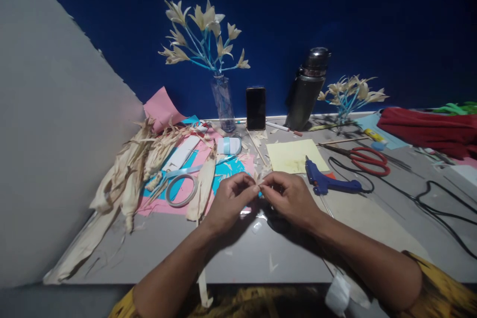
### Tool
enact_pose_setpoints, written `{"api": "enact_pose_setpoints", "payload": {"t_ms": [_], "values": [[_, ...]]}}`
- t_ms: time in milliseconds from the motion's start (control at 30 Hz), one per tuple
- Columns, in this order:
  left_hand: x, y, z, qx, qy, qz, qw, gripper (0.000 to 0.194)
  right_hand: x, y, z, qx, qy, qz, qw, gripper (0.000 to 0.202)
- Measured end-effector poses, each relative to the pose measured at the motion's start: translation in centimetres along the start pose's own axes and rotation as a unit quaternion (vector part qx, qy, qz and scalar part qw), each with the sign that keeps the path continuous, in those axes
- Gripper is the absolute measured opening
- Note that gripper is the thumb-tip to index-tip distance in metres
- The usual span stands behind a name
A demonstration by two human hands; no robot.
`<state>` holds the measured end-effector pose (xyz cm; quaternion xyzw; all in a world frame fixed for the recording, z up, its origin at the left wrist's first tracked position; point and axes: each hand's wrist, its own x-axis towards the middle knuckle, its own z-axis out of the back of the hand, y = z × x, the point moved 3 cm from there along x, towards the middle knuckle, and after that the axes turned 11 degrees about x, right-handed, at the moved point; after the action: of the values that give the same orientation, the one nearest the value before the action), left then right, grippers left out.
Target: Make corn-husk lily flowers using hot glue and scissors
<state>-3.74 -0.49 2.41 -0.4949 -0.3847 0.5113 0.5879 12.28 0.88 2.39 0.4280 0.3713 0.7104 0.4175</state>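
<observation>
My left hand [233, 201] and my right hand [288, 198] meet over the middle of the table, thumbs and fingertips pinched together. Between them shows a small pale piece of corn husk [258, 180], mostly covered by the fingers. Left of my left hand lies a long strip of dried corn husk [203, 184], with a roll of tape [181, 190] beside it. A blue hot glue gun [331, 180] rests just beyond my right hand, near a yellow paper pad [296, 155].
A bottle with husk flowers [223, 102], a phone [256, 109] and a thermos [307, 89] stand by the blue wall. Dried husks [126, 174] pile up at left. Red-handled scissors [368, 161], a black cable [439, 208] and red cloth [428, 129] lie at right.
</observation>
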Motion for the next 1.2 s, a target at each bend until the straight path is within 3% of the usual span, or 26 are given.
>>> {"api": "enact_pose_setpoints", "payload": {"t_ms": [200,400,500,567,667,767,1033,1200], "values": [[0.2,0.0,0.2,-0.013,-0.009,0.012,1.0,0.023,-0.1,0.4,0.0,0.008,0.011,0.032,0.999,0.013],[0.3,-0.2,0.4,-0.032,-0.015,0.042,0.998,0.024,-0.1,0.7,0.3,0.065,0.014,-0.001,0.998,0.015],[0.3,0.1,0.5,-0.065,-0.002,0.061,0.996,0.027,0.1,0.5,0.7,0.094,-0.008,-0.051,0.994,0.015],[0.3,0.1,0.5,-0.082,0.019,0.06,0.995,0.03,0.3,0.2,0.8,0.16,0.007,-0.113,0.981,0.016],[0.1,-0.1,0.4,-0.071,0.046,0.042,0.996,0.032,0.4,0.0,0.4,0.3,0.071,-0.203,0.929,0.022],[0.0,-0.4,0.1,-0.038,0.06,0.023,0.997,0.031,0.3,-0.1,0.2,0.361,0.078,-0.233,0.9,0.03],[-0.1,-0.3,-0.2,0.012,0.052,0.006,0.999,0.023,0.1,-0.4,-0.2,0.346,0.05,-0.239,0.906,0.031],[-0.1,-0.2,0.0,-0.041,0.062,0.015,0.997,0.029,0.3,-0.5,-0.2,0.319,0.004,-0.212,0.924,0.027]]}}
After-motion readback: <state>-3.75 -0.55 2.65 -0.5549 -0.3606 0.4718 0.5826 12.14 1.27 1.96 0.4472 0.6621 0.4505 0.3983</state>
